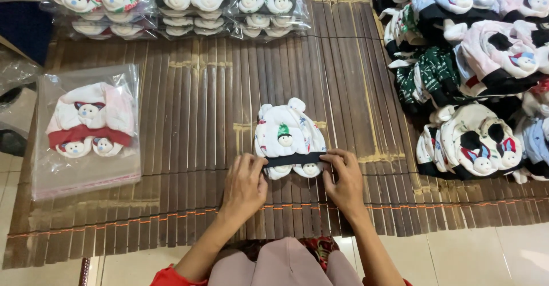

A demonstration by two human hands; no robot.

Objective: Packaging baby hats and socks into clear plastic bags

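Head cam was looking straight down at a dark bamboo slat mat (200, 149) spread over a pale tiled floor (469, 257), with the person sitting at the near edge. Both hands were on a little white baby set (289, 132), a printed hat with tiny ears and a small stuffed face with a green cap sewn on the front. It lay about mid-mat, just ahead of the knees. A black band (291, 160) ran across its lower part, and a couple of small round-faced pieces peeked out below it.

Left hand (245, 186) had its fingertips pinching the left end of that band, thumb tucked under as far as I could tell. Right hand (343, 180) was doing the same at the right end, fingers curled over the band's edge. So both were gripping the band, neither loose.

Off to the left, well apart from the hands, sat a clear plastic bag (86, 132) with a white and red set already inside. Along the far edge were stacks of bagged sets (177, 6), three piles side by side, with little faces showing through the plastic. On the right was a big loose heap of unbagged hats (480, 69) in pink, blue, green and black, spilling onto the mat's right side. A pinkish garment (286, 266) covered the person's lap at the bottom.
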